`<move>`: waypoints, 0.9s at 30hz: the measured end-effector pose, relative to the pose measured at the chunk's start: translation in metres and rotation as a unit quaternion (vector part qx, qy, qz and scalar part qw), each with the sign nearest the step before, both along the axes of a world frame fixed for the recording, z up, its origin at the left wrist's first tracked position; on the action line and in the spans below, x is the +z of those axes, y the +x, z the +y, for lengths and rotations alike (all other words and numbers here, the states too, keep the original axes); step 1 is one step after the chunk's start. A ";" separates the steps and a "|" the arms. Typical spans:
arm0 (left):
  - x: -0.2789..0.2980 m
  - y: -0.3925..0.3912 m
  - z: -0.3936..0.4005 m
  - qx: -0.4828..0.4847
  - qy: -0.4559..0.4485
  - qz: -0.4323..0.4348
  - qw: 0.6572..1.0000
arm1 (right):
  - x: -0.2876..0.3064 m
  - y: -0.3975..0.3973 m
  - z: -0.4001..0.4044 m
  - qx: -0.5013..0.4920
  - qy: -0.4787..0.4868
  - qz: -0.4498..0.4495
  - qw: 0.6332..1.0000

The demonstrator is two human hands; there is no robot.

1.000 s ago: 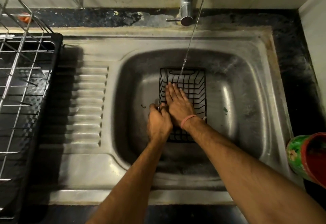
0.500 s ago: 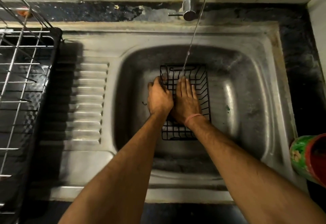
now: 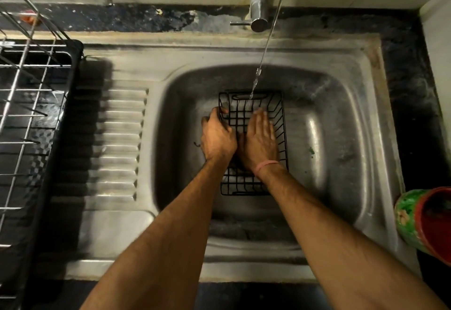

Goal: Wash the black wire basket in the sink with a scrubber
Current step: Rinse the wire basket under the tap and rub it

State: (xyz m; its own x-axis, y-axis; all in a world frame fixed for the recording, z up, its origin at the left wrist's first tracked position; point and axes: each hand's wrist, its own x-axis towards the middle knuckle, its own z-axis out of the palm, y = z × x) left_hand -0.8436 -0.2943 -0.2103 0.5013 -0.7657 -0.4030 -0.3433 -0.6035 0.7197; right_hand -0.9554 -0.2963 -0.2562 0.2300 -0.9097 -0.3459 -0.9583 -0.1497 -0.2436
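A: How is the black wire basket (image 3: 253, 144) placed?

B: It is set upright, opening upward, on the floor of the steel sink (image 3: 341, 139), with its long sides running away from the viewer.

A: What is seen of its build?

B: A rectangular grid of thin black wire, with a slot handle at each of the 2 short ends.

A: And the scrubber?

B: It cannot be made out.

Black wire basket (image 3: 253, 124) sits in steel sink (image 3: 341, 119) under tap stream (image 3: 264, 51). Left hand (image 3: 218, 136) grips basket's left rim. Right hand (image 3: 260, 141) lies flat inside, fingers straight. Dish rack (image 3: 31, 114) at left.
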 end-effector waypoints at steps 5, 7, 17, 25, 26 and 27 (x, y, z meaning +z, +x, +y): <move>0.000 0.000 0.000 -0.001 0.004 0.002 1.000 | 0.001 0.005 0.001 0.096 0.010 0.008 0.995; -0.001 0.000 0.000 -0.002 0.004 0.005 1.000 | 0.002 -0.005 -0.001 0.126 -0.003 0.012 0.992; -0.005 0.004 0.010 0.090 -0.008 -0.018 0.996 | 0.006 0.010 0.004 0.175 -0.011 -0.043 0.983; -0.007 0.003 0.007 0.097 -0.009 0.006 0.995 | -0.008 0.016 -0.004 0.165 -0.035 -0.008 0.986; -0.008 0.004 0.007 0.097 -0.010 0.007 0.995 | -0.007 0.009 -0.006 0.188 -0.042 -0.005 0.981; -0.009 0.004 0.007 0.097 -0.011 0.008 0.995 | -0.006 0.004 -0.010 0.177 -0.045 0.000 0.983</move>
